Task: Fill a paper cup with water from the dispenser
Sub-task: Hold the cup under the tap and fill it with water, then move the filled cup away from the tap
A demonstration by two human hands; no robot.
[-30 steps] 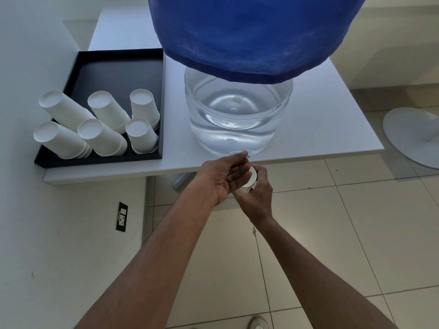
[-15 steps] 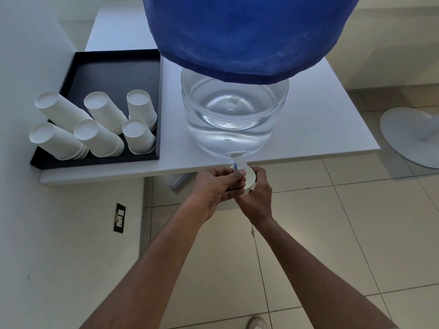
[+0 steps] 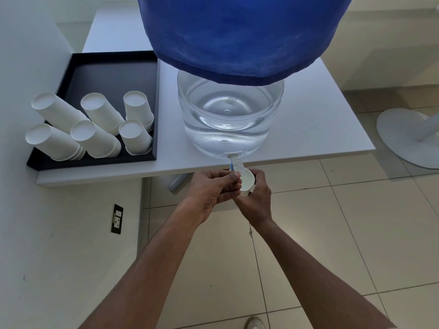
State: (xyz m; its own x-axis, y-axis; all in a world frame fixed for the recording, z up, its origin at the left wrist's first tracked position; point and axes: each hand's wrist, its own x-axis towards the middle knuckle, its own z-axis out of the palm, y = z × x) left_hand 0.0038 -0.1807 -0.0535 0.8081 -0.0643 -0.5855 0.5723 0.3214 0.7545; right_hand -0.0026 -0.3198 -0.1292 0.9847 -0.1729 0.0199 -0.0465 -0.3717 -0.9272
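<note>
Right hand (image 3: 255,198) wrapped around a white paper cup (image 3: 247,182), holding it just past the front edge of the white table (image 3: 332,124), mouth up, directly under the small tap (image 3: 234,162) of the water dispenser (image 3: 229,119); left hand (image 3: 213,191) curled in from the other side, fingertips (image 3: 235,175) pinched at the tap's lower end, right against the cup's rim; whether water is running I cannot tell. The dispenser's clear bowl sits close to the table's front edge, water visible inside, the blue bottle cover (image 3: 237,34) looming over it and filling the top of the view. To the left, a black tray (image 3: 111,74) lies against the wall, its front rim near the table edge; six stacks of upturned paper cups (image 3: 95,129) crowd its near half, the far half bare. Below the hands it's open tiled floor (image 3: 356,233); a round white base (image 3: 403,136) stands well off to the right; a wall socket (image 3: 117,218) sits low on the left wall, under the table's overhang.
</note>
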